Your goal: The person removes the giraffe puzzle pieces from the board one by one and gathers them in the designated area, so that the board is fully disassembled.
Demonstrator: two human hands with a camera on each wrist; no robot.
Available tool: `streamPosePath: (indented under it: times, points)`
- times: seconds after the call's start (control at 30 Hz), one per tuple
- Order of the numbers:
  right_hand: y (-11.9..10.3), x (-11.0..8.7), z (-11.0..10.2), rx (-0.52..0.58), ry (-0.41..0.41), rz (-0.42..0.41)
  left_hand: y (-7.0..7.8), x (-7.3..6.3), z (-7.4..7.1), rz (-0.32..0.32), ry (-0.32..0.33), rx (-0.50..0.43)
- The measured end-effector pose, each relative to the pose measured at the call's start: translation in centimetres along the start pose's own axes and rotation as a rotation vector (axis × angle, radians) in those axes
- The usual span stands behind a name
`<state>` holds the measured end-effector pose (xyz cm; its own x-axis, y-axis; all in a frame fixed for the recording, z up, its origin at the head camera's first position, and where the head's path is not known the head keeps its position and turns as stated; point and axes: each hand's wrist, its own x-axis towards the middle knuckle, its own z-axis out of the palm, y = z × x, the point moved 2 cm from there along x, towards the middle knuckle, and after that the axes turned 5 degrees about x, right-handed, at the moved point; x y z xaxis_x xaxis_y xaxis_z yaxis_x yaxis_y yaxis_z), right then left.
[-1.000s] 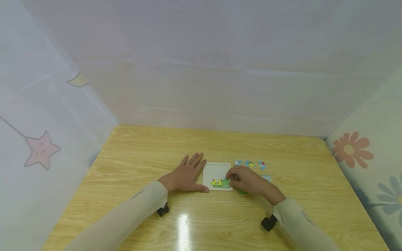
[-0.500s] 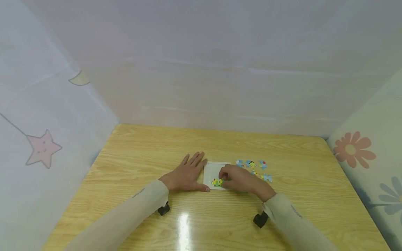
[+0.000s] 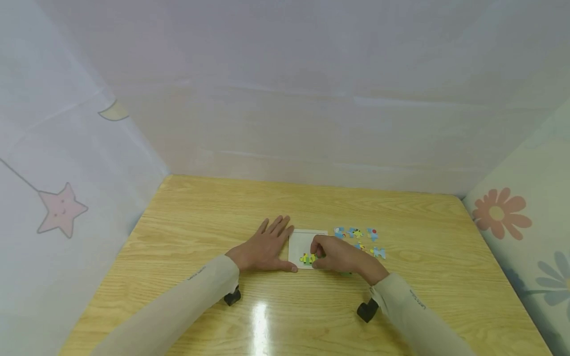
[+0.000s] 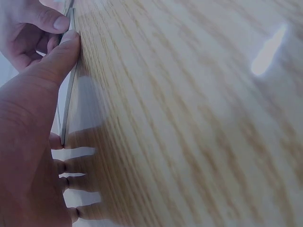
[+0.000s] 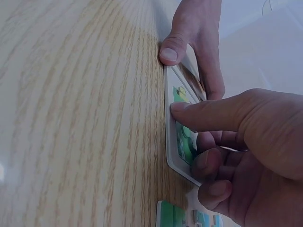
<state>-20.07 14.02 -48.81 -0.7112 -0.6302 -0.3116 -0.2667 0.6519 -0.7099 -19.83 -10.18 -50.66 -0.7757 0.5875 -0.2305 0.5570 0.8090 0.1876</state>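
Note:
A shallow white puzzle tray (image 3: 302, 242) lies on the wooden table. My left hand (image 3: 264, 247) rests with spread, straight fingers against its left side, and its thumb touches the near left corner. In the tray's near part are yellow-and-green puzzle pieces (image 3: 306, 259). Over the near right part, my right hand (image 3: 340, 254) has its thumb and curled fingers on a green puzzle piece (image 5: 185, 142). In the right wrist view the thumb is at the piece's near edge and the fingers are on its far side. The right hand hides part of the tray.
Several loose puzzle pieces (image 3: 356, 233) lie right of the tray, among them a blue one (image 3: 379, 252). A green piece (image 5: 170, 215) lies beside the tray's right end. Pale printed cloth (image 3: 285, 123) stands behind and along both sides of the table (image 3: 213, 202).
My right hand has moved left over the tray, covering more of the green pieces, then nearly stopped. More loose pieces on the right have come into sight. The left hand stays at the tray.

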Motion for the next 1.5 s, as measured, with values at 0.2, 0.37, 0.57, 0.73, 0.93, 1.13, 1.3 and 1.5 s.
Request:
streamPosePath:
  times: [0.2, 0.37, 0.57, 0.73, 0.93, 1.13, 1.3, 1.5]
  points:
    - [0.3, 0.1, 0.1, 0.007, 0.030, -0.016, 0.0, 0.0, 0.1, 0.000, -0.001, 0.005]
    - [0.4, 0.0, 0.4, 0.034, 0.040, -0.049, 0.0, 0.0, 0.1, -0.003, -0.001, 0.002]
    - [0.4, -0.5, 0.3, 0.077, 0.061, -0.091, 0.0, 0.0, -0.1, -0.006, -0.001, -0.004]
    - [0.3, -1.4, -0.1, 0.101, 0.094, -0.086, 0.0, 0.0, 0.0, -0.010, -0.004, -0.002]
    - [0.7, -3.1, -1.4, 0.112, 0.116, -0.092, -0.1, 0.1, 0.1, -0.008, 0.001, -0.002]
    - [2.4, -4.7, -2.7, 0.116, 0.151, -0.064, -0.1, 0.1, 0.1, 0.000, 0.004, -0.006]
    - [3.7, -5.9, -3.5, 0.102, 0.191, -0.081, -0.2, 0.1, 0.1, 0.001, 0.006, -0.015]
    - [5.2, -7.7, -4.1, 0.083, 0.223, -0.064, -0.1, 0.0, 0.1, 0.008, -0.001, -0.015]
